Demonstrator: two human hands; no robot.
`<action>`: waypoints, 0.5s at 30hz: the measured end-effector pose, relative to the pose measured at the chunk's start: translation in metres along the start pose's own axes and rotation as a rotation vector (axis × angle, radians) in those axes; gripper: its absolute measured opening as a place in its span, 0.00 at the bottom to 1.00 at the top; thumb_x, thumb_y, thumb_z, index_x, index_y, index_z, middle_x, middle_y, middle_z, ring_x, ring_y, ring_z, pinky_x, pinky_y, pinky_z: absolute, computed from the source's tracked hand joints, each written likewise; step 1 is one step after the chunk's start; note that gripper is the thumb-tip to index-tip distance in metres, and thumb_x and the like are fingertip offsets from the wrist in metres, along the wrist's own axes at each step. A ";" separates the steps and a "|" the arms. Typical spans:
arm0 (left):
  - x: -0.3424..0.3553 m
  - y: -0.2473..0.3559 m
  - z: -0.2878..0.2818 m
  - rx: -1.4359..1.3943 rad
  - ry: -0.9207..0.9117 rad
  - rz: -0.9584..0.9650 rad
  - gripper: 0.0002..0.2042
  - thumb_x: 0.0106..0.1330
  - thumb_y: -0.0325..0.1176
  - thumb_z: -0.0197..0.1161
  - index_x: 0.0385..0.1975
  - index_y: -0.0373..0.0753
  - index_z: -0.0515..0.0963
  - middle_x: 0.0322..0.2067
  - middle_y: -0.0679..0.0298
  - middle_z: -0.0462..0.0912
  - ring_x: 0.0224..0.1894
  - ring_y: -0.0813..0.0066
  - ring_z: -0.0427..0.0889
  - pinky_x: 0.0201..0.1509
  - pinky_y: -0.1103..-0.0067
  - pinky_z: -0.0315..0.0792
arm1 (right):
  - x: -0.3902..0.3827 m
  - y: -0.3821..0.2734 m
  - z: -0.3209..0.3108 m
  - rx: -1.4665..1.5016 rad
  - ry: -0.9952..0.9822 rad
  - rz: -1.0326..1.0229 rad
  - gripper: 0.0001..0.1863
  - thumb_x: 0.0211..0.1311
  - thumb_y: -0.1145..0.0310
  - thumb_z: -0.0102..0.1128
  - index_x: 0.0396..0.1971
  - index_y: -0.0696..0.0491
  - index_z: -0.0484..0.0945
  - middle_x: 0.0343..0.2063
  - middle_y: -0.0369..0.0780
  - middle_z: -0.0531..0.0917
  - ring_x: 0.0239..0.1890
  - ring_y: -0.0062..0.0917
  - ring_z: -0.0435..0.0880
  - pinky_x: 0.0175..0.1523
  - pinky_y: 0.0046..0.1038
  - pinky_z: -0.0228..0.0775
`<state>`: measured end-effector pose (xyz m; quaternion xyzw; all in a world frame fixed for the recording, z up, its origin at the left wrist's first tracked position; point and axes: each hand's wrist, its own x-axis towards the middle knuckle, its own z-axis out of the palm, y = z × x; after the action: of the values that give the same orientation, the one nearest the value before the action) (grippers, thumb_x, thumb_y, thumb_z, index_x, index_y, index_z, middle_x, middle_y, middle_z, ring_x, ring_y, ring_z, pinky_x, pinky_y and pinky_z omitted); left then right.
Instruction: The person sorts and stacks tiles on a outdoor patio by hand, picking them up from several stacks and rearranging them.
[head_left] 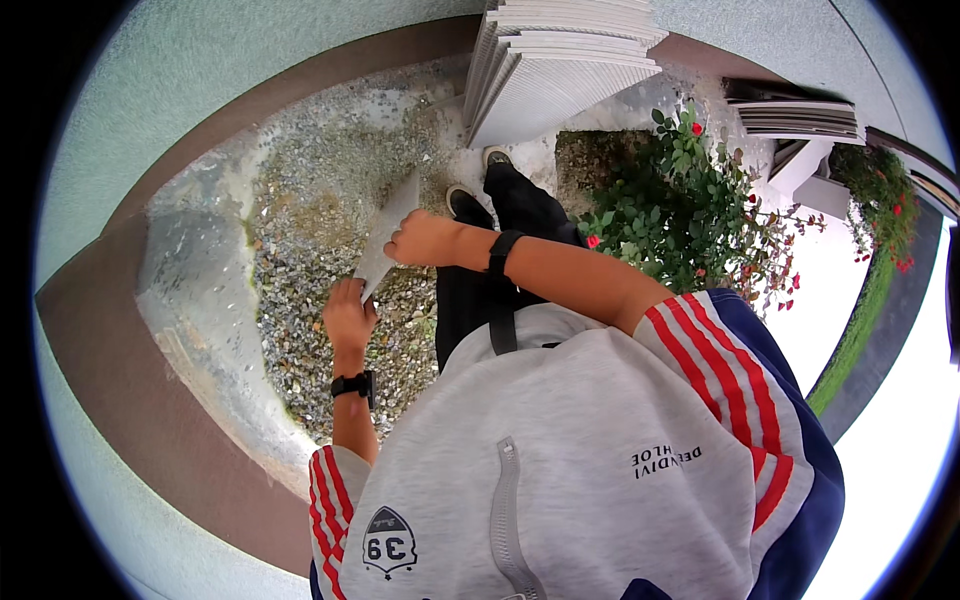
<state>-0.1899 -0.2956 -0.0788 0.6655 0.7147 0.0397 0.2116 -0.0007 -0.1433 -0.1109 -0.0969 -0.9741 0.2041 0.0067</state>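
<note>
1 pale sheet (375, 262), left of rose bush (668, 200); left hand (349, 316) and right hand (426, 241) grasping it. Apparent step: handling; next move likely calls for paired grips.

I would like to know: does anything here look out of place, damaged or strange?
Slightly: the tall stack of pale panels at the top has edges that do not line up, so it looks untidy. The grey sheet between the left hand and the right hand shows no clear damage.
</note>
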 end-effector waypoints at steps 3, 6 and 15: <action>0.008 -0.003 -0.011 -0.024 0.015 0.008 0.09 0.51 0.25 0.63 0.33 0.41 0.74 0.29 0.60 0.75 0.35 0.56 0.76 0.33 0.64 0.72 | 0.009 0.001 -0.007 0.002 -0.059 0.037 0.05 0.47 0.69 0.61 0.24 0.50 0.75 0.20 0.34 0.80 0.28 0.30 0.84 0.30 0.31 0.74; 0.014 -0.010 -0.011 -0.021 0.028 0.043 0.08 0.52 0.26 0.64 0.32 0.41 0.75 0.29 0.61 0.76 0.35 0.57 0.76 0.33 0.65 0.72 | 0.015 0.004 -0.007 0.029 -0.047 0.067 0.05 0.48 0.69 0.61 0.26 0.50 0.76 0.21 0.35 0.81 0.29 0.31 0.84 0.31 0.32 0.74; 0.009 -0.019 -0.004 -0.020 -0.008 0.029 0.13 0.47 0.26 0.67 0.33 0.41 0.74 0.31 0.62 0.76 0.37 0.60 0.77 0.35 0.67 0.73 | 0.014 0.002 -0.009 0.029 -0.032 0.093 0.04 0.47 0.73 0.59 0.24 0.51 0.74 0.22 0.36 0.79 0.30 0.32 0.82 0.33 0.33 0.74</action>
<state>-0.2095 -0.2878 -0.0837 0.6738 0.7036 0.0473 0.2207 -0.0141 -0.1356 -0.1041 -0.1385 -0.9655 0.2197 -0.0170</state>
